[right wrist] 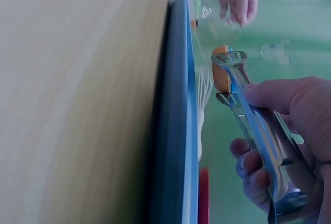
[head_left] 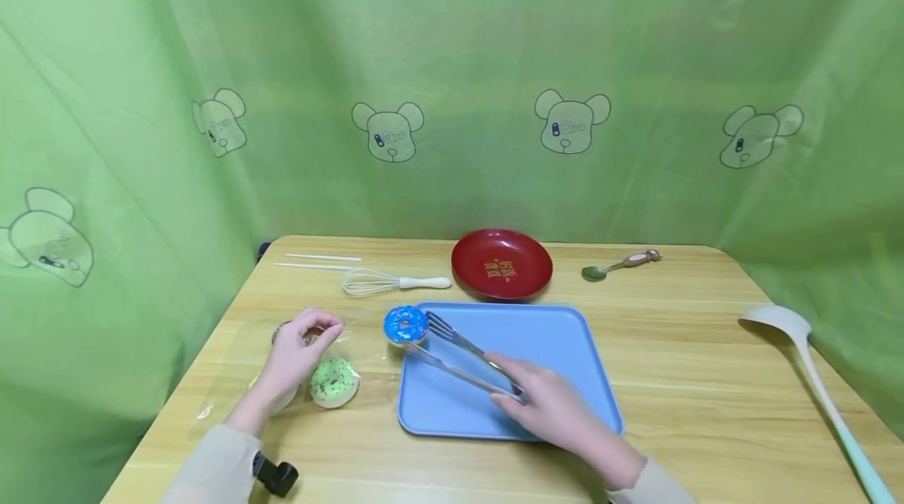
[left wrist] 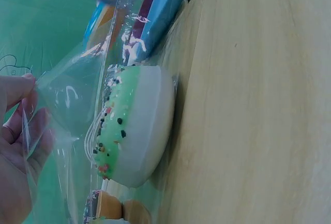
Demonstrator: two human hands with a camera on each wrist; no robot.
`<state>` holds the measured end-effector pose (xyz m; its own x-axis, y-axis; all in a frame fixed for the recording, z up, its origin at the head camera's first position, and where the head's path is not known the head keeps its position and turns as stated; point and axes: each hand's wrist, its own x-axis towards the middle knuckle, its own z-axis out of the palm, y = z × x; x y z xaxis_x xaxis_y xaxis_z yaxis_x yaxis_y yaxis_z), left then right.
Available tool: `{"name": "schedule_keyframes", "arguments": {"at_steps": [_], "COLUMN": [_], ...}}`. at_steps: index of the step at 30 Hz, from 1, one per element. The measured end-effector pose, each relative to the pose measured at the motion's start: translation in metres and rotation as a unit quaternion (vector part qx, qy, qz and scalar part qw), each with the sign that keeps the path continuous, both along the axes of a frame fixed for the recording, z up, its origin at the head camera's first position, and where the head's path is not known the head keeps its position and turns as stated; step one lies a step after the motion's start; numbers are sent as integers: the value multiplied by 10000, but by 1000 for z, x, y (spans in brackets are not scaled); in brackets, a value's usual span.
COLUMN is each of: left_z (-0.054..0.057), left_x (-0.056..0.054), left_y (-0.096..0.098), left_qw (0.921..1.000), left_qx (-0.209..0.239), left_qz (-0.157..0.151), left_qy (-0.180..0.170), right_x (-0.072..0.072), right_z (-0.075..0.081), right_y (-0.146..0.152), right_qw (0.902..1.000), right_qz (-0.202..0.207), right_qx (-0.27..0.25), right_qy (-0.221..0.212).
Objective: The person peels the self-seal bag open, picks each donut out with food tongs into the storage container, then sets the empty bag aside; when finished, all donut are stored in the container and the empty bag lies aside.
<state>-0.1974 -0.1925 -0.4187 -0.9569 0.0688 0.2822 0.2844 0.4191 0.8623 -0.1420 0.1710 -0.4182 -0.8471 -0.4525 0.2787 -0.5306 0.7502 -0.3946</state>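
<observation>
My left hand [head_left: 293, 351] pinches the edge of a clear plastic bag [left wrist: 72, 94] between thumb and fingers, lifting it up. Within the bag lie a green-iced toy donut [head_left: 334, 382] with dark sprinkles and other donuts partly covered by the hand. My right hand [head_left: 554, 406] grips metal tongs [head_left: 462, 345], whose tips clasp a blue-iced toy donut [head_left: 406, 324]. In the head view that donut overlaps the left back corner of the blue tray [head_left: 526, 323]; the right wrist view shows it raised above the tray's rim.
Behind the tray stands a red plate [head_left: 469, 264]. A white whisk [head_left: 424, 283] and white chopsticks [head_left: 321, 257] lie at the back left, a spoon [head_left: 595, 273] at the back right. A long ladle [head_left: 822, 382] lies along the right edge. Green curtains [head_left: 480, 33] surround the table.
</observation>
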Motion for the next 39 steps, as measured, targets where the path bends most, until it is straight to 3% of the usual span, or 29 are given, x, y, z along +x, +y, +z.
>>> {"name": "schedule_keyframes", "arguments": {"at_steps": [4, 13, 19, 26, 39], "left_z": [13, 17, 5, -13, -13], "left_x": [9, 11, 2, -9, -9], "left_y": [7, 8, 2, -6, -2], "left_qw": [10000, 9996, 9993, 9992, 9998], "left_qx": [-7, 78, 184, 272, -111], "left_qz": [-1, 30, -1, -59, -35], "left_qy": [-17, -260, -329, -294, -175], "right_x": [5, 19, 27, 38, 45], "right_z": [-1, -7, -6, -7, -10], "right_y": [27, 74, 98, 127, 150], "right_qw": [9996, 9954, 9929, 9875, 9807], "right_qz": [-169, -887, -1176, -1500, -1884], "right_qx": [-215, -332, -145, -255, 204], "right_qy": [-5, 123, 59, -415, -475]}}
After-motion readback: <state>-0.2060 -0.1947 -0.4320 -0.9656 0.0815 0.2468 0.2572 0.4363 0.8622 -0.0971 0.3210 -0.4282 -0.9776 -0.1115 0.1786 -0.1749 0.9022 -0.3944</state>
